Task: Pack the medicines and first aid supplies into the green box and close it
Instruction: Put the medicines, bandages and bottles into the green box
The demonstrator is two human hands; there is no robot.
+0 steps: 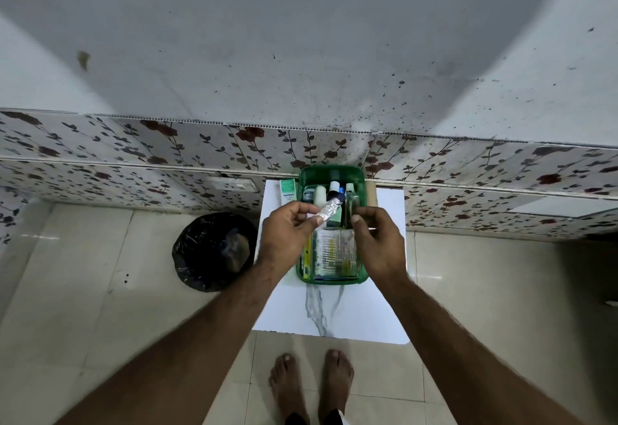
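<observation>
Pinching a crinkled foil strip [329,212] between thumb and fingertips [312,220], my left hand [287,234] holds it just above the middle of the green box [302,175], which sits open on a small white table [334,311] against the flowered wall tiles [133,143]. My right hand [378,240] curls its fingers close to a dark bottle [350,209] standing inside the box; whether they grip the bottle or merely touch it, I cannot tell. I judge the foil to be light, thin and easily creased, best held by its near end with a gentle pinch and laid flat, not pushed. The bottle looks rigid and smooth, likely slippery, so its body is the place to take it. Small bottles [334,187] stand at the box's far end, and printed packets [334,250] lie flat at the near end. One white and green carton [287,192] waits outside, just beside the box's left wall. A black bin [214,250] stands on the floor to the left.
</observation>
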